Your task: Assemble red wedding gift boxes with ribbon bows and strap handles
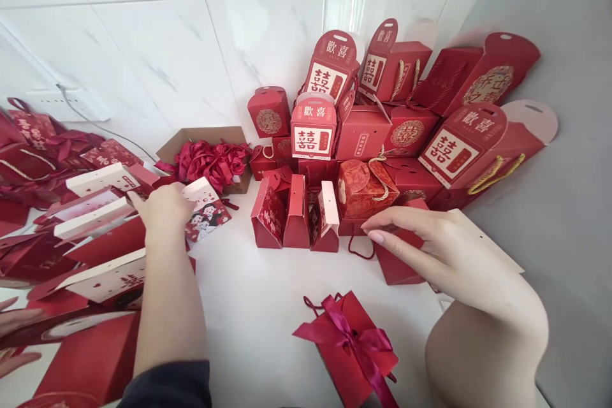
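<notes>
My left hand (165, 207) reaches palm down over the row of gift boxes on the left. One finger points out at a white-topped box (93, 217); the others are hidden. Right beside this hand is a box with a cartoon couple (209, 220); whether I grip it cannot be seen. My right hand (444, 245) hovers above a plain red box (399, 261), its fingers stretched and thumb apart from them, holding nothing. Between my arms lies a red gift box (342, 363) with a magenta ribbon bow (351, 338).
Three slim red boxes (296, 213) stand mid-table. Behind them, many red boxes (411, 134) are stacked by the tiled wall. A cardboard box (239, 140) holds magenta ribbons (210, 162). Another person's hand (19, 325) shows at the left edge. A cable (109, 124) hangs from a socket.
</notes>
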The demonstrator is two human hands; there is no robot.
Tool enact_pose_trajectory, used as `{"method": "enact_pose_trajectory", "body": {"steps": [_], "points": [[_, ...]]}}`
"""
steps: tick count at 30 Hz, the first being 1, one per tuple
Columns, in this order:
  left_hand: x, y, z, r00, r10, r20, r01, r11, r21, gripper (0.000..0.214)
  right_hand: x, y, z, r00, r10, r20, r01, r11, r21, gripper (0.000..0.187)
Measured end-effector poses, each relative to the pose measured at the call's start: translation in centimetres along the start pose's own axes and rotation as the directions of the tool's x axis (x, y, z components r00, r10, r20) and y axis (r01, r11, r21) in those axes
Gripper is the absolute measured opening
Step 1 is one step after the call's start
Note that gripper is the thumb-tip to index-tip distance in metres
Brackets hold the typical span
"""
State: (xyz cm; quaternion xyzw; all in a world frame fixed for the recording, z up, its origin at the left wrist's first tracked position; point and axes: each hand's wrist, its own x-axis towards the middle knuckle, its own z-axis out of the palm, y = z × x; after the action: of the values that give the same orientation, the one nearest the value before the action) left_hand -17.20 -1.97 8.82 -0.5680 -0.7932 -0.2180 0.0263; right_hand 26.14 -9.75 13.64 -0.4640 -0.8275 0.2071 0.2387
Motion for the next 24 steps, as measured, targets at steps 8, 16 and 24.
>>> {"method": "enact_pose_trajectory", "body": {"steps": [8, 16, 24], "points": [[0.7, 4.4, 1.2, 0.996, -0.073, 0.050, 0.070, 0.995, 0.074, 0.031, 0.1, -0.4, 0.1, 1.000, -0.017, -0.019, 0.016, 0.998, -0.058, 0.021], [1.7, 9.4, 6.9, 0.990, 0.126, -0.060, -0.134, 0.980, -0.150, 0.055, 0.3, -0.8, 0.1, 0.999, -0.034, -0.025, 0.031, 0.996, -0.087, 0.020], [-9.0, 6.8, -3.2, 0.994, 0.082, -0.076, -0.060, 0.966, 0.251, 0.060, 0.6, -0.2, 0.2, 0.998, -0.064, 0.000, 0.064, 0.995, -0.082, 0.021]]}}
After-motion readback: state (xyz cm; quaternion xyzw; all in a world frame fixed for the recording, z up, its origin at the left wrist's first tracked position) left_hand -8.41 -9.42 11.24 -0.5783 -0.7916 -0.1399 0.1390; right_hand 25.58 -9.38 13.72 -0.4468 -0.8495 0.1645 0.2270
